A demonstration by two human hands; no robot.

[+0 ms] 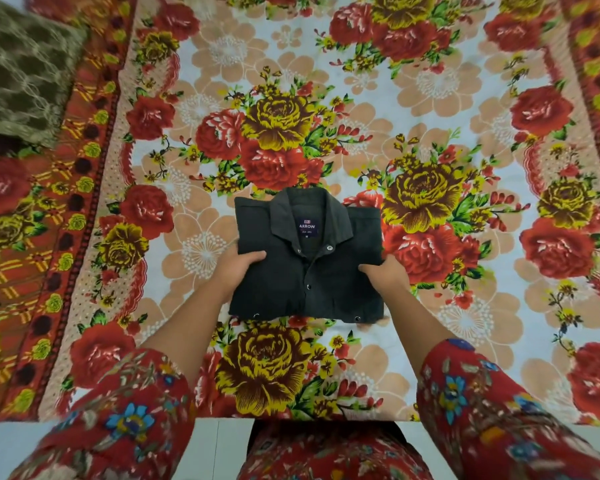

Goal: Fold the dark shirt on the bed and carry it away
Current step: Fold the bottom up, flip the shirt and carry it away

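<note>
Both arms reach forward, left hand (239,268) and right hand (384,274) gripping the dark shirt's (278,292) sides.

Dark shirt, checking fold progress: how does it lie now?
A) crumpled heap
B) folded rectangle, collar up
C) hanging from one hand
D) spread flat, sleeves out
B: the dark shirt is a rectangle, collar and label up, left hand and right hand gripping its sides.

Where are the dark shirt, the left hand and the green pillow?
dark shirt (333,296), head view, front panel.
left hand (238,268), head view, back of the hand.
green pillow (18,71), head view, patterned top.
</note>
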